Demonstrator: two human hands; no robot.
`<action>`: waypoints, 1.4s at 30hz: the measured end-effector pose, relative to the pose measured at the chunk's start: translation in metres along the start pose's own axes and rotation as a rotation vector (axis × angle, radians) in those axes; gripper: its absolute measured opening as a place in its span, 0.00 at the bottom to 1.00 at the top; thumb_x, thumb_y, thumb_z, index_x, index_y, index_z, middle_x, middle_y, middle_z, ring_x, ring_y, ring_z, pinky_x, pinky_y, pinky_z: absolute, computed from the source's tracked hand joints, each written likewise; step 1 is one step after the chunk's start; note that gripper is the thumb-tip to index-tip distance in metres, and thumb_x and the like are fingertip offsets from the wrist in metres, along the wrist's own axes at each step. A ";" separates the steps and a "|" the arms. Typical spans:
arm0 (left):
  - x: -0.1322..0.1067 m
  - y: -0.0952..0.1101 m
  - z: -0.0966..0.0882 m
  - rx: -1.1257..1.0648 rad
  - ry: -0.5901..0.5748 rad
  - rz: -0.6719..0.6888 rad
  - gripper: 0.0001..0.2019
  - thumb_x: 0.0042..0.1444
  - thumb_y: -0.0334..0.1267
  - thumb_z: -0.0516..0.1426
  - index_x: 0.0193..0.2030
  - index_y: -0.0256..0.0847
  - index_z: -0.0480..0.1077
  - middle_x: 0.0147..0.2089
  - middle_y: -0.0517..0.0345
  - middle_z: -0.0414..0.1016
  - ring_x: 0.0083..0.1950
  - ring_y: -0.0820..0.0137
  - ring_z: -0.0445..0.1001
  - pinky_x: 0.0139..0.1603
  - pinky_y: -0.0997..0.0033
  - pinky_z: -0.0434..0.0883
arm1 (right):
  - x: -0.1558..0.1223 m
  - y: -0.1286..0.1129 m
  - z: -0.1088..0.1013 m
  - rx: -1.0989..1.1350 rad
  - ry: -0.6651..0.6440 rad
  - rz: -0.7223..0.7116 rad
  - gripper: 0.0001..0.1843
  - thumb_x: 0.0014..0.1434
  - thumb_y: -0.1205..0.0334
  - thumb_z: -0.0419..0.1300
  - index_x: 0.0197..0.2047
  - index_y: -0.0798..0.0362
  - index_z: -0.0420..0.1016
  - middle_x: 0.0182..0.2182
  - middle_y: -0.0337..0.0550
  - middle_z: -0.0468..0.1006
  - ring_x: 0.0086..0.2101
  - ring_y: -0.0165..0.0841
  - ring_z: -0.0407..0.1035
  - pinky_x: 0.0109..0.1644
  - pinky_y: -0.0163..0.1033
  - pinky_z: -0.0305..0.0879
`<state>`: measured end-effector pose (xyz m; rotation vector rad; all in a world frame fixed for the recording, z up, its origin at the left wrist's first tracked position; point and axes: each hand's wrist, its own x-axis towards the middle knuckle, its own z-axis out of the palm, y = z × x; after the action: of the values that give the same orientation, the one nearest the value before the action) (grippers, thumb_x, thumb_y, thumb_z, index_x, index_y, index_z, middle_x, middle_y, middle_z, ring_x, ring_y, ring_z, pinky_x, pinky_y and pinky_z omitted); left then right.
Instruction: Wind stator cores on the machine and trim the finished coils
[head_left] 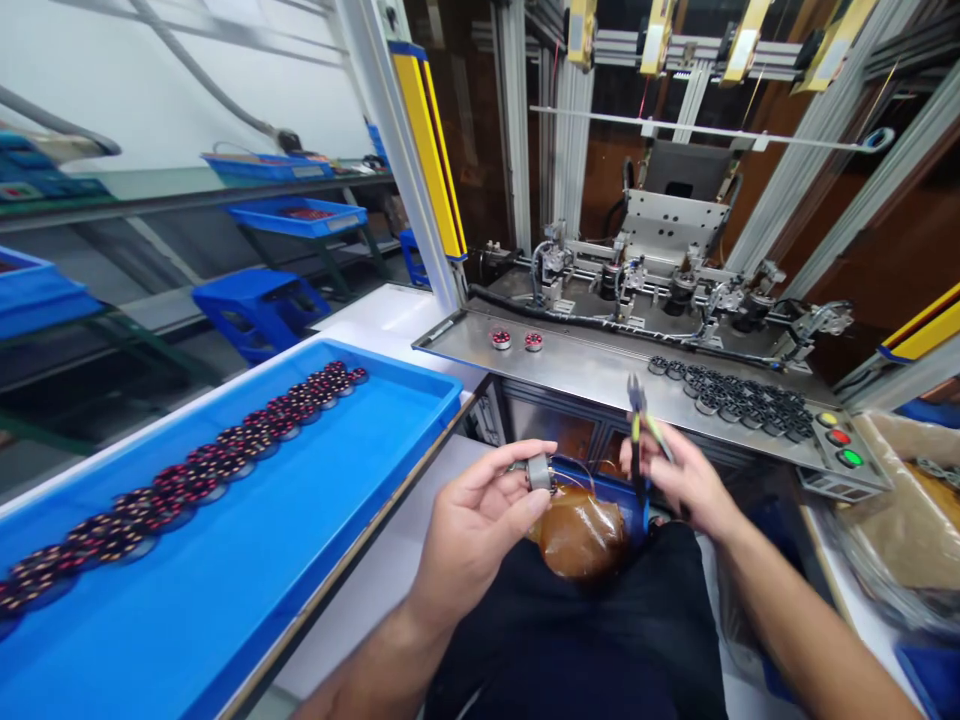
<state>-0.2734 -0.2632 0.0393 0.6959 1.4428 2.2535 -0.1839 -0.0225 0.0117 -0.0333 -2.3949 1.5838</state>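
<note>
My left hand (469, 520) is closed around a small round motor stator (538, 472), pinched between thumb and fingers. A thin loose wire (581, 468) curves out from the stator to the right. My right hand (690, 480) grips a pair of cutting pliers (637, 395), jaws pointing up and away, a short way right of the stator. Whether the jaws touch each other is too small to tell. Below my hands, a clear plastic lining with amber-brown contents (585, 540) sits in a blue bin (637, 500) by my lap.
A blue tray (247, 590) on the left holds rows of wound stators (225, 455). Two wound stators (501, 340) sit on the machine's metal ledge (592, 365), with several dark cores (742, 395) farther right. Behind stands the winding machine (675, 230). A button box (850, 458) and plastic-lined carton (892, 500) are at right.
</note>
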 end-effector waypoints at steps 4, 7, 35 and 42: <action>0.000 -0.005 0.006 0.010 -0.016 0.047 0.16 0.56 0.32 0.66 0.51 0.42 0.78 0.48 0.49 0.83 0.39 0.70 0.82 0.41 0.76 0.79 | -0.085 -0.008 0.049 0.105 -0.016 -0.085 0.38 0.60 0.53 0.66 0.69 0.46 0.55 0.45 0.49 0.77 0.42 0.38 0.76 0.50 0.45 0.76; 0.001 -0.009 0.011 0.013 -0.039 0.064 0.16 0.56 0.31 0.66 0.52 0.44 0.78 0.51 0.50 0.82 0.41 0.71 0.82 0.43 0.76 0.79 | -0.099 -0.019 0.065 -0.045 0.026 -0.192 0.39 0.59 0.62 0.65 0.70 0.46 0.57 0.49 0.52 0.77 0.43 0.40 0.77 0.51 0.44 0.76; -0.003 -0.012 -0.001 0.071 -0.047 0.183 0.14 0.56 0.29 0.65 0.49 0.46 0.79 0.51 0.56 0.82 0.52 0.69 0.81 0.54 0.76 0.77 | -0.070 -0.028 0.070 -0.098 0.027 -0.270 0.41 0.53 0.73 0.56 0.70 0.45 0.59 0.38 0.44 0.76 0.34 0.34 0.73 0.40 0.39 0.75; -0.008 -0.007 0.001 0.180 -0.009 0.297 0.10 0.60 0.29 0.61 0.46 0.46 0.78 0.49 0.58 0.81 0.54 0.72 0.79 0.57 0.76 0.74 | -0.067 -0.035 0.069 -0.147 0.011 -0.318 0.46 0.49 0.74 0.55 0.72 0.45 0.55 0.45 0.46 0.75 0.44 0.37 0.73 0.50 0.38 0.75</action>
<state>-0.2662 -0.2637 0.0322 1.0361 1.6457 2.3485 -0.1308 -0.1104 0.0039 0.2940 -2.3604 1.2607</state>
